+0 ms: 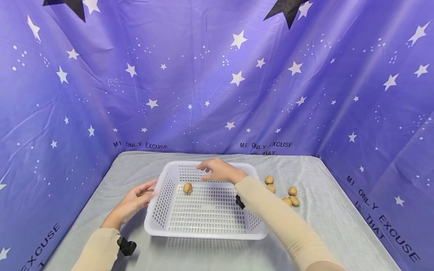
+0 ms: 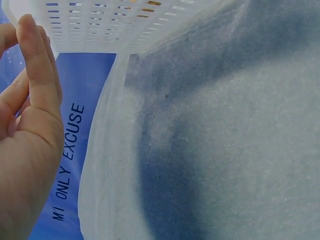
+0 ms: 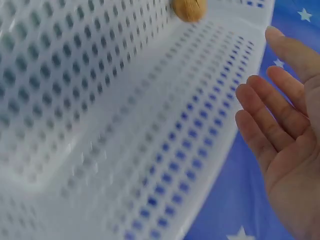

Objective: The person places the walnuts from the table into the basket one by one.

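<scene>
A white perforated plastic basket point(image 1: 207, 236) stands on the cloth-covered table. One walnut point(image 1: 188, 188) lies inside it, toward the left; the right wrist view shows this walnut point(image 3: 190, 8) at its top edge. My left hand point(image 1: 133, 201) is at the basket's left rim, its fingertips touching or very close to the outer side. In the left wrist view its fingers point(image 2: 34, 55) look nearly straight. Above the far part of the basket hovers my right hand point(image 1: 220, 170), holding nothing. Its fingers point(image 3: 272, 112) are spread and relaxed, to the right of the walnut in the head view.
Several walnuts point(image 1: 292, 191) lie on the table right of the basket, some partly hidden behind the right sleeve point(image 1: 281, 218). Grey cloth point(image 1: 339, 226) covers the table. Blue star-printed curtains point(image 1: 203, 86) enclose the back and both sides.
</scene>
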`<state>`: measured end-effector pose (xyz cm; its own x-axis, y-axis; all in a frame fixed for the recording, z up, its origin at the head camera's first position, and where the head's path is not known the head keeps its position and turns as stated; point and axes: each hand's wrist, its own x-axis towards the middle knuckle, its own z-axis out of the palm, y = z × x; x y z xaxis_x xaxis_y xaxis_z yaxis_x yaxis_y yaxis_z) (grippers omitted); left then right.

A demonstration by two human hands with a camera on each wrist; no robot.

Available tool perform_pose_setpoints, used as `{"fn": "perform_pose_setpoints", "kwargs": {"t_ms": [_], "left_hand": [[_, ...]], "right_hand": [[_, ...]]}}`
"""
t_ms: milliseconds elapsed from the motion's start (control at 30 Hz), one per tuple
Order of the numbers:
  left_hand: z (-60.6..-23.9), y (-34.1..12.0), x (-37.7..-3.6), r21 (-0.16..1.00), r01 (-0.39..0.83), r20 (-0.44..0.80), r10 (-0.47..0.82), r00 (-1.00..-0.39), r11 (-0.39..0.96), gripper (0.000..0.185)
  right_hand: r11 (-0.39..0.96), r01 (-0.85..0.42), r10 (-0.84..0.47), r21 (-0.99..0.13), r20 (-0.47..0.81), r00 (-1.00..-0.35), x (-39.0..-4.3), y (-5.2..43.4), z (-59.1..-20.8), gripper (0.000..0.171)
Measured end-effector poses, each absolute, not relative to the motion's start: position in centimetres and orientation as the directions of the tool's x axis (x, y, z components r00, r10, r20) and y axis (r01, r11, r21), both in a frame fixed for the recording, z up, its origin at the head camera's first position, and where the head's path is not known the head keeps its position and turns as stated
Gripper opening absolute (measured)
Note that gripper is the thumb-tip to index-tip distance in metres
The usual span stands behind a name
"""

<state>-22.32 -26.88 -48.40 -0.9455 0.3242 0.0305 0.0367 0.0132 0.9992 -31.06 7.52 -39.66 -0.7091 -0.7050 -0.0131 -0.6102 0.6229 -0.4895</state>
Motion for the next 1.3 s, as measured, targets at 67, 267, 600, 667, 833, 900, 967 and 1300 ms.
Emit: {"fn": "perform_pose_setpoints", "kwargs": {"t_ms": [67,267,600,667,833,900,967,1300], "left_hand": [[-48.4,-26.9,-22.3,0.999,0.033,0.027,0.322,-0.946,0.014,0.06],[-48.2,-26.8,-22.1,0.999,0.026,0.017,0.311,-0.95,0.024,0.06],[-48.4,-26.8,-22.2,1.0,0.014,0.007,0.314,-0.95,0.019,0.06],[-48.5,-26.8,-22.3,1.0,0.019,0.011,0.317,-0.948,0.02,0.06],[-48.6,-26.8,-22.4,0.999,0.022,0.013,0.317,-0.948,0.026,0.06],[-48.7,-26.8,-22.3,1.0,0.013,0.004,0.31,-0.951,0.027,0.06],[-48.7,-26.8,-22.3,1.0,0.004,-0.005,0.302,-0.953,0.029,0.06],[-48.4,-26.9,-22.3,1.0,0.019,0.017,0.325,-0.945,0.005,0.06]], "right_hand": [[0.624,-0.619,-0.705,-0.477,-0.001,-0.709,-31.0,8.4,-39.1,0.052],[0.649,-0.626,-0.683,-0.432,0.032,-0.73,-30.9,11.6,-38.2,0.053],[0.711,-0.565,-0.573,-0.419,0.121,-0.811,-30.7,18.5,-38.3,0.048],[0.714,-0.548,-0.547,-0.436,0.142,-0.825,-30.5,20.0,-38.4,0.046],[0.723,-0.519,-0.486,-0.456,0.198,-0.851,-30.5,23.9,-39.1,0.041],[0.741,-0.489,-0.451,-0.46,0.199,-0.87,-30.7,25.2,-39.7,0.041],[0.758,-0.448,-0.414,-0.475,0.181,-0.892,-30.8,26.4,-40.4,0.041],[0.801,-0.333,-0.319,-0.498,0.116,-0.941,-31.6,30.2,-44.5,0.038]]}}
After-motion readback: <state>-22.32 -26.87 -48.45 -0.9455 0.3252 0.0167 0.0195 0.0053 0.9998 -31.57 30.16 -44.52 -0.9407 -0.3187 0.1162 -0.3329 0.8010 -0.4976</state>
